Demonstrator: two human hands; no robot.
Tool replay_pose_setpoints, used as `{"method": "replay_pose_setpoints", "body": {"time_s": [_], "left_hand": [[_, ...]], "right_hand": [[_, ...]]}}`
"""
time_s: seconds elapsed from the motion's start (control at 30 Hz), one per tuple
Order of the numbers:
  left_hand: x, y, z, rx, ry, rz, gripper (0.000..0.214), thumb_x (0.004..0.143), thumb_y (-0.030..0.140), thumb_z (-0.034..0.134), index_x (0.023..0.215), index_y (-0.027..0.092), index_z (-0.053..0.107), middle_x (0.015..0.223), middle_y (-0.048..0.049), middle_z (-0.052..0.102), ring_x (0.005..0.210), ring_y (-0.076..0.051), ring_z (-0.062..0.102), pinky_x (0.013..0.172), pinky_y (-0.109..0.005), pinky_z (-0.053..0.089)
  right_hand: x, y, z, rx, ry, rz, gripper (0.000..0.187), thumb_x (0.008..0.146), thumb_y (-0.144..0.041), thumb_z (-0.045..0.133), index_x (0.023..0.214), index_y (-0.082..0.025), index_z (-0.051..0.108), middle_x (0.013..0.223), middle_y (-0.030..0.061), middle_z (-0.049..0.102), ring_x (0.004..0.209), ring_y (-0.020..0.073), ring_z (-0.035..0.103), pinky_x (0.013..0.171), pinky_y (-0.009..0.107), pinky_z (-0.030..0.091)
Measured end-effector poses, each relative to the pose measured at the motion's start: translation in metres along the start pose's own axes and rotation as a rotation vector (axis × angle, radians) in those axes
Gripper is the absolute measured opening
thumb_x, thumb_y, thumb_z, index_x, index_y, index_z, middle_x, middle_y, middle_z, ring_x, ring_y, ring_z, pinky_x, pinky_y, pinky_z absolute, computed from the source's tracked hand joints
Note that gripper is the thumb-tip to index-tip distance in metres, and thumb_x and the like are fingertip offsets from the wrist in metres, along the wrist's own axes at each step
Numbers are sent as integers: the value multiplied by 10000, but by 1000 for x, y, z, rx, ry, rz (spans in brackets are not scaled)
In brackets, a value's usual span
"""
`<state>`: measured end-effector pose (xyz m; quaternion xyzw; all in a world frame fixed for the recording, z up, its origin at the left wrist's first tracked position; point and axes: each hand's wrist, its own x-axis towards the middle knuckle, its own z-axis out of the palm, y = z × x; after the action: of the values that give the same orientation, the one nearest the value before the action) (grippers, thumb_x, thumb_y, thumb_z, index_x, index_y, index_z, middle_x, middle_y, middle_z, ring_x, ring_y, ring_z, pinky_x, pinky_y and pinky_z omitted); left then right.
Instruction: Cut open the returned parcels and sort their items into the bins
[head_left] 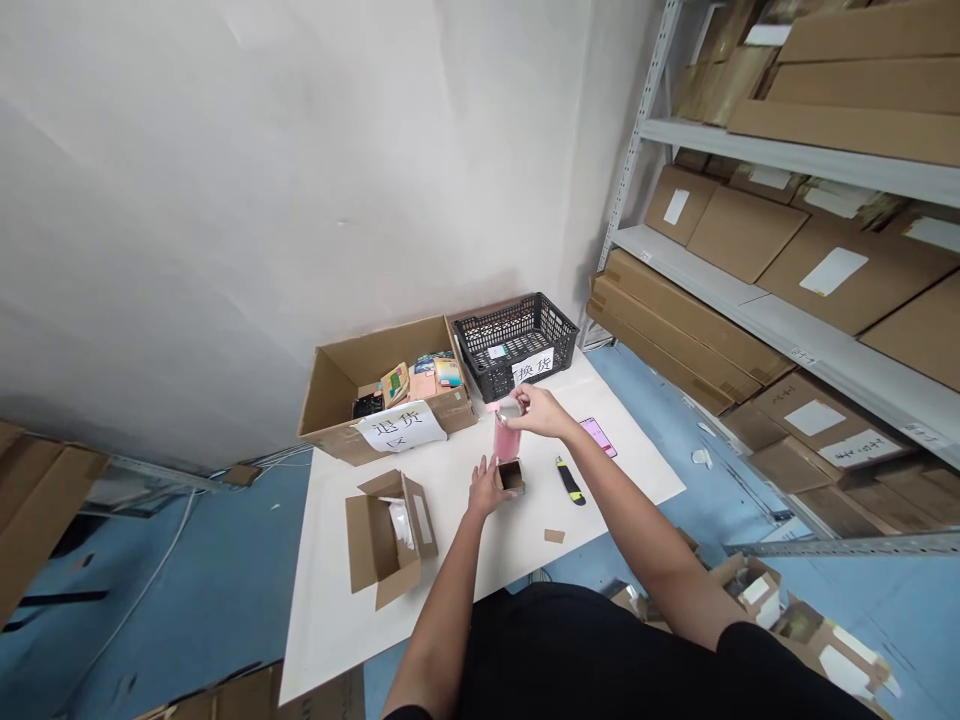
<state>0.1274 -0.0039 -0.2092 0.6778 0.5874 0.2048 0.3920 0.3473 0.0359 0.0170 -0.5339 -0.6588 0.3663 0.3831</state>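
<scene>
My right hand (538,410) is closed around the top of a pink bottle (508,440), which stands upright over the table, just behind a small open box (511,478). Fingers of my left hand (486,488) grip the left side of that box, whose dark inside faces up. Whether the bottle's base touches the box or the table, I cannot tell. To the right lie a black and yellow utility knife (571,481) and a phone (598,437) with a pink screen. A small brown card (554,536) is near the table's front edge.
An open carton (360,540) with white wrapping inside sits left on the white table (322,640). Behind it, a large cardboard box (330,440) holds several packages, beside a black plastic crate (487,380). Shelving (750,290) with cartons stands right; more boxes lie on the floor.
</scene>
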Motion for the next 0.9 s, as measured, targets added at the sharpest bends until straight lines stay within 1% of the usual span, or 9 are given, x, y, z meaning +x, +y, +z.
{"method": "replay_pose_setpoints", "body": {"time_s": [0.13,0.2,0.3,0.4,0.5,0.6,0.67,0.8,0.9], "left_hand": [[-20,46,-57,-259,200,105,1385,555,521,980,1677,275,207,1707,-194,327,1591,-396,288,1260,-559,285],[-30,84,-84,-349,338,218,1218,679,499,929,1670,321,243,1632,-149,458,1545,-351,391,1234,-539,344],[-32,143,-109,-380,415,355,1169,664,396,951,1649,329,324,1555,-133,534,1415,-328,543,1140,-478,475],[-24,181,-122,-410,470,353,1123,686,338,930,1649,288,354,1346,-105,677,1172,-274,690,1058,-432,546],[-19,189,-134,-497,486,325,1195,677,347,941,1677,262,293,1160,-68,742,1053,-237,725,1015,-403,569],[-16,186,-144,-672,356,341,1266,714,409,926,1708,278,153,1140,-57,748,1049,-203,732,1000,-370,571],[-13,187,-145,-739,253,347,1241,770,470,886,1712,305,96,1227,-77,732,1137,-208,712,1032,-379,556],[-6,199,-141,-667,204,317,1326,698,458,946,1711,316,103,1411,-130,651,1293,-273,639,1062,-410,545],[-3,207,-142,-673,225,266,1386,659,408,969,1714,267,82,1246,-112,724,1085,-250,720,975,-408,587]], "right_hand": [[6,-34,-7,88,107,-83,428,663,-335,795,1052,-214,663,913,-25,713,780,159,629,726,274,492],[4,-40,4,131,139,-78,437,664,-355,808,1050,-218,656,932,-16,710,805,172,631,734,289,504],[-1,-39,24,201,178,-46,451,659,-396,837,1034,-217,660,919,-10,701,816,187,633,744,310,521],[-6,-31,32,332,175,-34,541,687,-436,855,1146,-216,671,1023,26,720,916,210,661,843,355,543],[-13,-15,25,532,-45,-72,808,704,-435,889,1431,-277,577,1285,71,695,1165,238,653,1025,422,507],[-22,-1,24,641,-263,-65,1157,638,-401,958,1626,-339,361,1336,84,684,1233,264,648,1075,472,494],[-28,3,32,668,-222,-32,1323,599,-394,982,1683,-329,226,1236,79,719,1126,271,695,1009,474,543],[-35,4,51,614,92,11,1453,588,-377,992,1712,-325,73,1111,44,723,950,248,712,912,452,590],[-39,5,52,638,29,-22,1400,652,-381,951,1713,-329,39,1154,50,718,1002,244,706,955,452,577]]}}
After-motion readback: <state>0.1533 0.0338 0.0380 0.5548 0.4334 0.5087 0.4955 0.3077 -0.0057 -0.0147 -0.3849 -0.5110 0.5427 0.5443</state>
